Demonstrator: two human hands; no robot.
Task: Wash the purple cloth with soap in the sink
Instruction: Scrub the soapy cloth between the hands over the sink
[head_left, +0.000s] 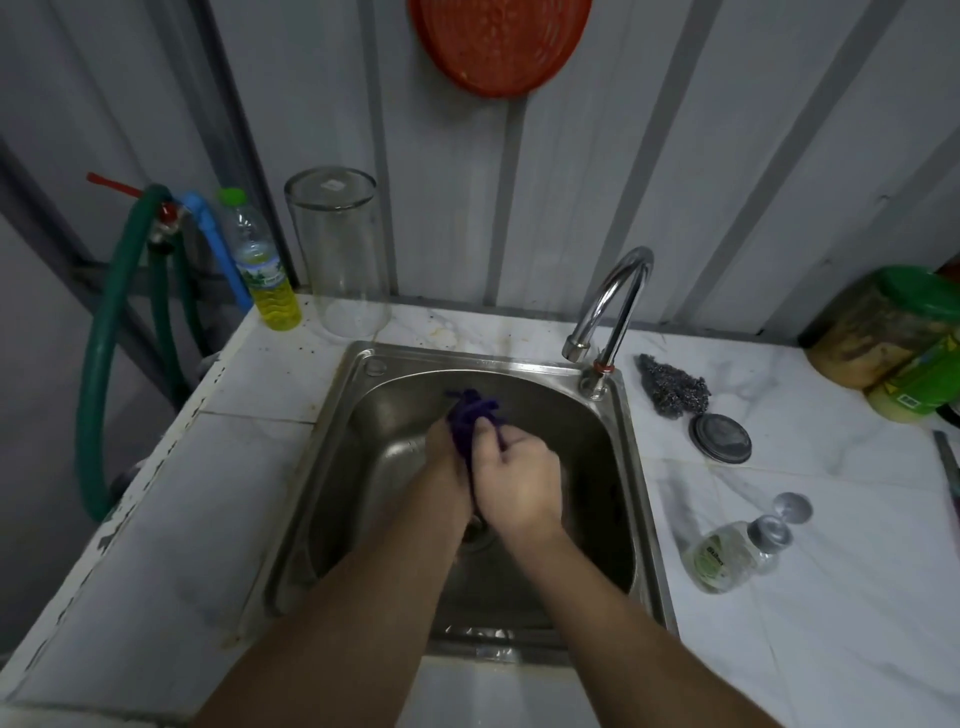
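Over the middle of the steel sink both hands clutch the bunched purple cloth. My left hand grips it from the left, and my right hand grips it from the right with the thumb pressed on top. A crumpled end of the cloth sticks out above the knuckles; the remainder is hidden between the palms. No water is seen running from the chrome tap. A small clear soap bottle lies on its side on the counter at the right, its cap beside it.
On the marble counter lie a steel scourer and a round metal lid. A yellow liquid bottle and a tall clear glass stand at the back left. Green hoses hang left. A green-lidded jar stands far right.
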